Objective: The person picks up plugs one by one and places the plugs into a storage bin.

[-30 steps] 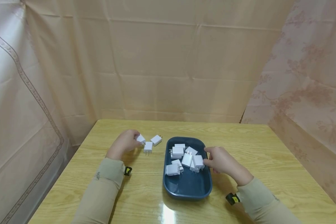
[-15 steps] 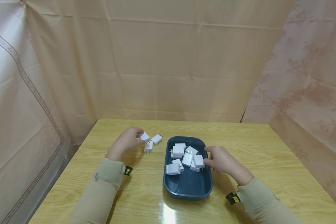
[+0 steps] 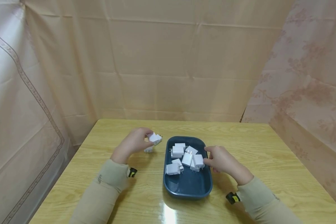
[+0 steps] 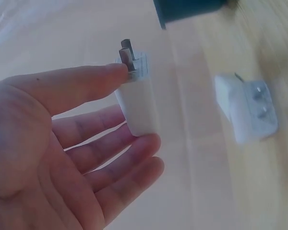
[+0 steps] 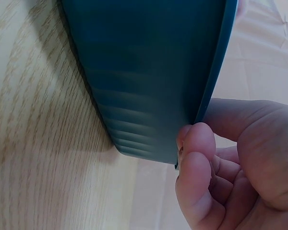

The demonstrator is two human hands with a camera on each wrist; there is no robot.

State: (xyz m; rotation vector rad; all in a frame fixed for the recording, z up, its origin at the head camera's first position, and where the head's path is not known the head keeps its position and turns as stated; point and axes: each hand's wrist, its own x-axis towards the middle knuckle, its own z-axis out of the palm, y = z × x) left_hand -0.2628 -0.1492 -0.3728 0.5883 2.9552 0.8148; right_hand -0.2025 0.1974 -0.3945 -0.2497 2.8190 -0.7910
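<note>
My left hand pinches a white charger plug between thumb and fingers, its metal prongs pointing up in the left wrist view. Behind and beside it, two more white charger plugs lie on the table: one partly covered by the hand, another partly overlapped by the held plug. A dark blue plastic bin stands to their right, with several white charger plugs piled loosely inside. At the bin's right side, my right hand grips the rim with thumb and curled fingers.
The wooden table bears everything, and a beige cloth hangs behind its far edge. Patterned cloths hang at both sides. Bare tabletop lies between the left forearm and the bin.
My left hand has lifted the charger plug and carried it rightward over the other two, toward the bin. The right hand and the bin stay in place.
</note>
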